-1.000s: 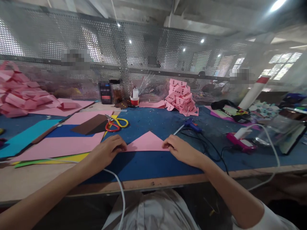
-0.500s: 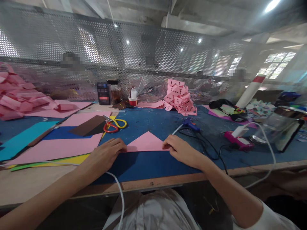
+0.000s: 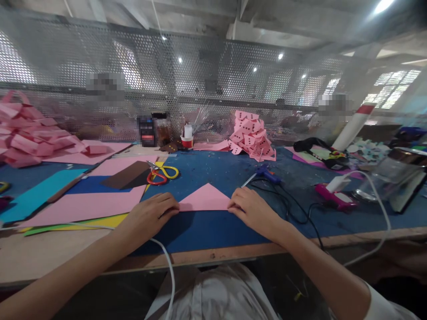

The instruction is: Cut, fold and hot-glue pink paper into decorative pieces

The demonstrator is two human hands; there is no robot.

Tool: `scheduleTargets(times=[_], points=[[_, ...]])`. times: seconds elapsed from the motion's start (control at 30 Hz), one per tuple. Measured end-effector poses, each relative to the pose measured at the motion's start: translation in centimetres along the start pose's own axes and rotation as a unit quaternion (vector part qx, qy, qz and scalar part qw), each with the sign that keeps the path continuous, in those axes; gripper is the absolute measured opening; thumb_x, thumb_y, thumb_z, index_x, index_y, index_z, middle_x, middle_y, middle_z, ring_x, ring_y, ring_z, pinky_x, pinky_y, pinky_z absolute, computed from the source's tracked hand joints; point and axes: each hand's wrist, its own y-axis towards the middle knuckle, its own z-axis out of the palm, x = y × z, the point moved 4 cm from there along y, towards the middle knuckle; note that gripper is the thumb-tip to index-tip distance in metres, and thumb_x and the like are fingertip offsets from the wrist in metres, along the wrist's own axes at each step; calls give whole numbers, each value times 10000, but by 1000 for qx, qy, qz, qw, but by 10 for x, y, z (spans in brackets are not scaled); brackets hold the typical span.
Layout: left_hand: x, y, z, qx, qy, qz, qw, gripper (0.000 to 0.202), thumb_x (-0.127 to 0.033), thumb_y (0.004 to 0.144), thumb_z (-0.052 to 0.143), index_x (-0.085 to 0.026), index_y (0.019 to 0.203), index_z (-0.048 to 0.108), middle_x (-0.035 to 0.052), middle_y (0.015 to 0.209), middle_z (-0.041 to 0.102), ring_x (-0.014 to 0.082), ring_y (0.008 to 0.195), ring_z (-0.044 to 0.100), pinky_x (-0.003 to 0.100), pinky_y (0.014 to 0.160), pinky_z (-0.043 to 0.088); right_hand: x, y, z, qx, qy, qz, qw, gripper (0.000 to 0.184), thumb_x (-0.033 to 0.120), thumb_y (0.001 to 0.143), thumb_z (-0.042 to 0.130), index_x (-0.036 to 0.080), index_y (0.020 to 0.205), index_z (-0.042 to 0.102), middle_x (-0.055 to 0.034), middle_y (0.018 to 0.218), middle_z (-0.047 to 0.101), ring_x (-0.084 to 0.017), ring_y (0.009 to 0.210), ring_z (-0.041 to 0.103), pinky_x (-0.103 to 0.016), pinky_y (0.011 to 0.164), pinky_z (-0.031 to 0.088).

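Observation:
A pink paper [image 3: 207,199] in a triangle shape lies on the blue table, its point facing away from me and its straight edge toward me. My left hand [image 3: 156,212] is closed on its left corner, fingers pressed together. At the right corner, my right hand [image 3: 248,208] pinches the paper between thumb and fingers. Beyond my left hand are scissors [image 3: 159,174] with one red and one yellow handle loop. A blue glue gun [image 3: 267,174] rests past my right hand, its black cord trailing toward me.
Coloured sheets [image 3: 100,206] lie to the left, with a heap of folded pink paper [image 3: 36,138] behind. Dotted pink pieces [image 3: 251,138] are piled at the back. A magenta power strip [image 3: 335,198] and a clear jar [image 3: 383,178] stand right. A white cable [image 3: 168,262] hangs over the table edge.
The whole view has shifted slightly. My hands still hold the two corners of the pink paper, which looks nearly unchanged; my right fingers have closed a little more at the corner.

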Motion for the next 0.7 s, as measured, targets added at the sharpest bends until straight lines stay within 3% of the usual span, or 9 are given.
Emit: scheduleTargets(times=[0.43,0.7], points=[[-7,-1,2,-13,39,6,999,312,-333,993,349,-207,962,633,58,1000,619,208,943,574,333,824,429,4,0,6,-2,-107,-59,992,221,242,993,432,172,921,629,-78,930,604,-198,894,512,-337,785,366],[-5,2,2,3,14,-14,1000,293,-304,982,353,-200,923,620,61,969,622,218,947,576,344,830,433,2,-1,7,2,-84,-42,996,221,246,994,430,182,925,629,-64,926,606,-190,884,527,-324,777,367]])
